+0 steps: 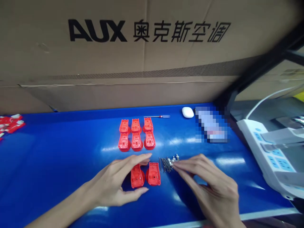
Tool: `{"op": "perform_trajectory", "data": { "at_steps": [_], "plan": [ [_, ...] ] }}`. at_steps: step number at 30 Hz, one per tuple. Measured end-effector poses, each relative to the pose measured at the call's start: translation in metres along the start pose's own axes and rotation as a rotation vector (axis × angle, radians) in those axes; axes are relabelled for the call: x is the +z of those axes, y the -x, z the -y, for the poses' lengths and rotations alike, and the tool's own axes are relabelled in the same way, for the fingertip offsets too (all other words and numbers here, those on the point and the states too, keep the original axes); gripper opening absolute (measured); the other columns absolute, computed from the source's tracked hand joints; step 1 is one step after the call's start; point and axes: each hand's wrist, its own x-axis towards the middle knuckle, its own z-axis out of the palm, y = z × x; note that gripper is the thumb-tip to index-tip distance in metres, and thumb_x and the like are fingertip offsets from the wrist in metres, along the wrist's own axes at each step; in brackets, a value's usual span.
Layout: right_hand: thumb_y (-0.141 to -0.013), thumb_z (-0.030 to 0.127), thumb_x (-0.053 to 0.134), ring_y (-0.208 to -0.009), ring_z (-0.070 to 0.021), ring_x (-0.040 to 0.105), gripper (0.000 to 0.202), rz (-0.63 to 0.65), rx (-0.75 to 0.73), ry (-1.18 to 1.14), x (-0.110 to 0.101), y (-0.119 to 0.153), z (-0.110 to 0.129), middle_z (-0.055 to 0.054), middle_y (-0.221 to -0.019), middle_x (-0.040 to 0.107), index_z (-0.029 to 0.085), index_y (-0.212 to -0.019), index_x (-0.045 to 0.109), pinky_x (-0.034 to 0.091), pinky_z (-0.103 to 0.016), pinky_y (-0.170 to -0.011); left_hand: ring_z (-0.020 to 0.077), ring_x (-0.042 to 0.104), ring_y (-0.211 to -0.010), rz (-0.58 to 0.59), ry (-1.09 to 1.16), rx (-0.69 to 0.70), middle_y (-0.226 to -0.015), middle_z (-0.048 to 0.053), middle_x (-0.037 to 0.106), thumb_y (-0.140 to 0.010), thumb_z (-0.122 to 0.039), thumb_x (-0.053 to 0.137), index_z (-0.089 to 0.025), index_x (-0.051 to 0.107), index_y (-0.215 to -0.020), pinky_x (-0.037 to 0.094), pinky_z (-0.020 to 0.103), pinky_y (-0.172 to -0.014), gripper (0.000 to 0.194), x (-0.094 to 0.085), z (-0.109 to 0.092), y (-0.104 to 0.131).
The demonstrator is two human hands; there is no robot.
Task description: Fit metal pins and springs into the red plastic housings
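My left hand [118, 180] curves around a red plastic housing [137, 176], its thumb and fingers wide apart at the near and far ends. Whether it touches the housing is hard to tell. A second red housing [154, 174] lies just to the right. Thumb and fingertips of my right hand [204, 177] are pinched together at a small pile of thin dark metal pins [164, 164]. A small white plastic piece [170, 162] is at those fingertips, with more small white pieces [177, 157] just behind. What the pinch holds is too small to make out.
Two rows of red housings [136, 142] stand farther back on the blue table [59, 158]. Behind them are a screwdriver [163, 116], a white rounded case [187, 112] and a blurred-out flat object [211, 125]. Red-and-white parts [11, 123] lie far left; a white power strip [273, 155] is right.
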Motion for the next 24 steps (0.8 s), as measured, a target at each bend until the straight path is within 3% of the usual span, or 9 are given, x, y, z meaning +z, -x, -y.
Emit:
{"op": "perform_trajectory", "data": {
  "at_steps": [7,16,24],
  "plan": [
    [-0.101,0.013,0.076,-0.095,-0.0218,0.064,0.021,0.031,0.045,0.13,0.014,0.005,-0.006,-0.004,-0.1,0.073,0.027,-0.115,0.08,0.058,-0.039,-0.08,0.0299,0.075,-0.135,-0.012,-0.021,0.016,-0.155,0.013,0.07,-0.098,-0.033,0.082,-0.027,0.034,-0.171,0.066,0.041,-0.11,0.088,0.001,-0.001,0.002],
    [-0.102,0.017,0.075,-0.097,-0.0229,0.065,0.015,0.052,0.083,0.144,0.018,0.011,-0.01,-0.005,-0.101,0.073,0.027,-0.113,0.079,0.056,-0.041,-0.085,0.0299,0.075,-0.136,-0.015,-0.041,0.019,-0.154,0.013,0.071,-0.097,-0.033,0.082,-0.028,0.034,-0.171,0.066,0.041,-0.11,0.088,0.001,0.001,0.002],
    [-0.101,0.019,0.078,-0.094,-0.0224,0.066,0.013,0.04,0.044,0.118,0.016,0.006,-0.003,-0.003,-0.1,0.073,0.028,-0.11,0.079,0.054,-0.041,-0.087,0.0304,0.076,-0.133,-0.12,-0.073,0.136,-0.15,0.014,0.073,-0.093,-0.034,0.085,-0.024,0.043,-0.166,0.062,0.043,-0.117,0.085,-0.003,0.002,-0.001]
  ]
}}
